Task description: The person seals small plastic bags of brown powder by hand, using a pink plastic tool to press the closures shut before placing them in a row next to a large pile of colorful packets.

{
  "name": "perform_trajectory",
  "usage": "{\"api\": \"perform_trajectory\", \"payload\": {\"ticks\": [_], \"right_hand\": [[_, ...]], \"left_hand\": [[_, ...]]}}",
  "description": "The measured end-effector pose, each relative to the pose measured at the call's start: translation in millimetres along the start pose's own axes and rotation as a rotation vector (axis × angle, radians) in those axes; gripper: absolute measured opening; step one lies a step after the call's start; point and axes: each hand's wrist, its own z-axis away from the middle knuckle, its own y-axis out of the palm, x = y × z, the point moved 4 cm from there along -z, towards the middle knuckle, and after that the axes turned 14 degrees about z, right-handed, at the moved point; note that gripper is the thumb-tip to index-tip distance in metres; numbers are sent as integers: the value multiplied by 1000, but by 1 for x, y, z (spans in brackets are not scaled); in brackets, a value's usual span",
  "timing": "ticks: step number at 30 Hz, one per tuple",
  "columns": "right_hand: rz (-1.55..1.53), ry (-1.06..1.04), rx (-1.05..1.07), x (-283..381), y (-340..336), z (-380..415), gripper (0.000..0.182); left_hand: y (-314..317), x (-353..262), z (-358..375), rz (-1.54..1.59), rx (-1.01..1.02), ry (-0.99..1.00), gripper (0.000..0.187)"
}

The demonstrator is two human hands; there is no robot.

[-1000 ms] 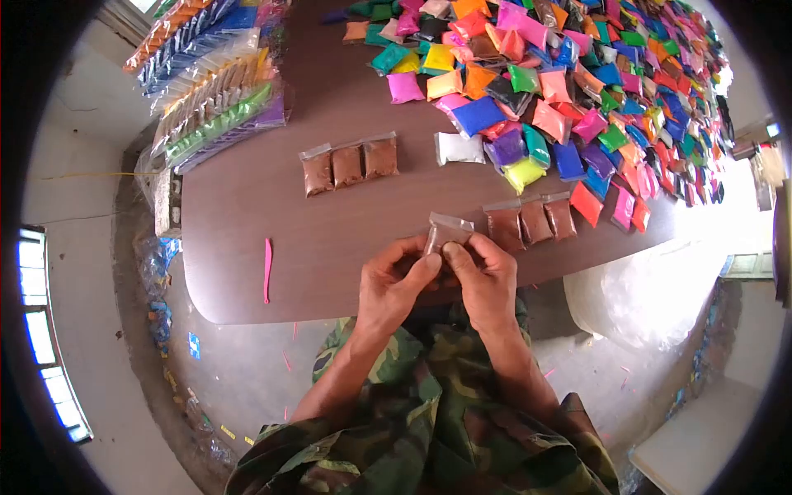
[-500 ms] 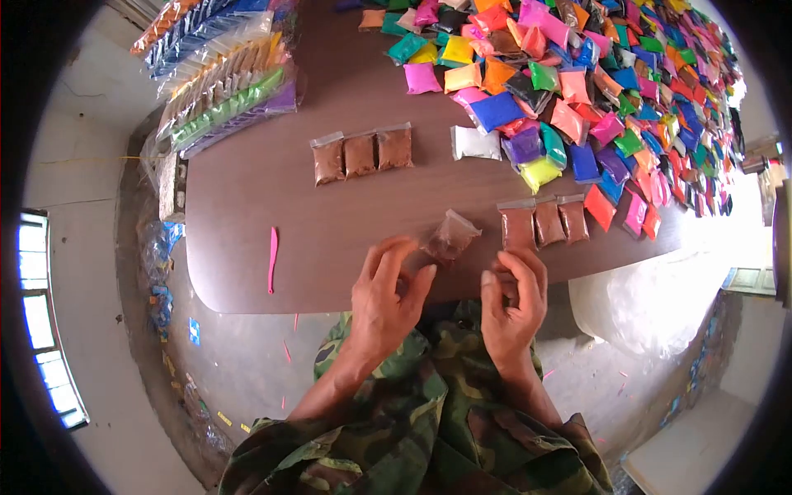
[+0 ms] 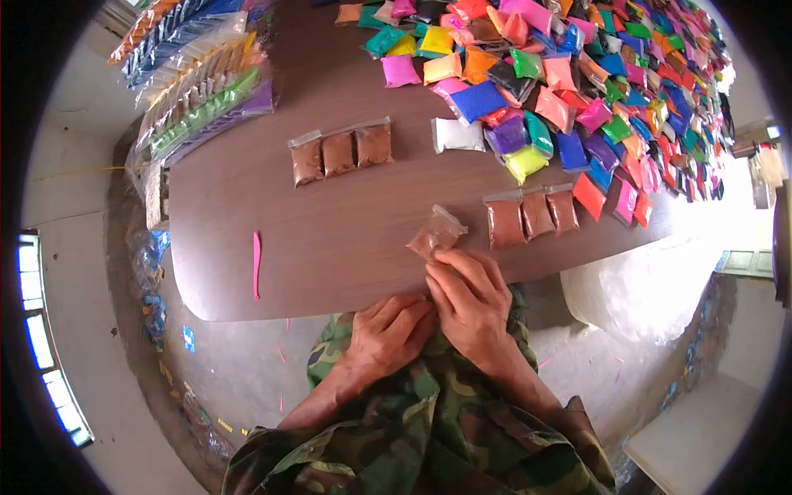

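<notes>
A small clear bag of brown material (image 3: 437, 232) lies near the table's front edge. My right hand (image 3: 472, 299) is just below it, fingers bent and pressed together, fingertips at the bag's lower corner. Beside it at the edge is my left hand (image 3: 389, 330), fingers curled in; its fingertips meet those of my right hand. What they pinch, if anything, is too small to tell. Three brown bags (image 3: 538, 216) lie in a row to the right, and another joined row of brown bags (image 3: 340, 153) lies farther back on the left.
A pink plastic knife (image 3: 256, 266) lies on the brown table (image 3: 214, 206) at the left. Many coloured packets (image 3: 569, 82) are heaped at the back right, with a white packet (image 3: 459, 135) at their edge. Stacked strips of bags (image 3: 206, 99) lie at the back left.
Both hands have closed and come together at the table edge, my right hand moving left to the single bag. The whole view has shifted slightly.
</notes>
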Motion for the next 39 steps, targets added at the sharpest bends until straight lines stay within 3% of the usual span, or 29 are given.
{"api": "perform_trajectory", "payload": {"ticks": [13,26,34,39], "right_hand": [[301,-101,87,-35,-7,-11,24],[293,-84,89,-40,-12,-10,21],[216,31,-55,-52,-33,10,19],[205,88,-33,-52,-37,24,17]], "left_hand": [[1,5,-6,53,-50,-57,21],[2,7,-8,60,-37,-69,22],[4,11,-8,69,-62,-46,22],[4,10,-8,74,-59,-51,22]]}}
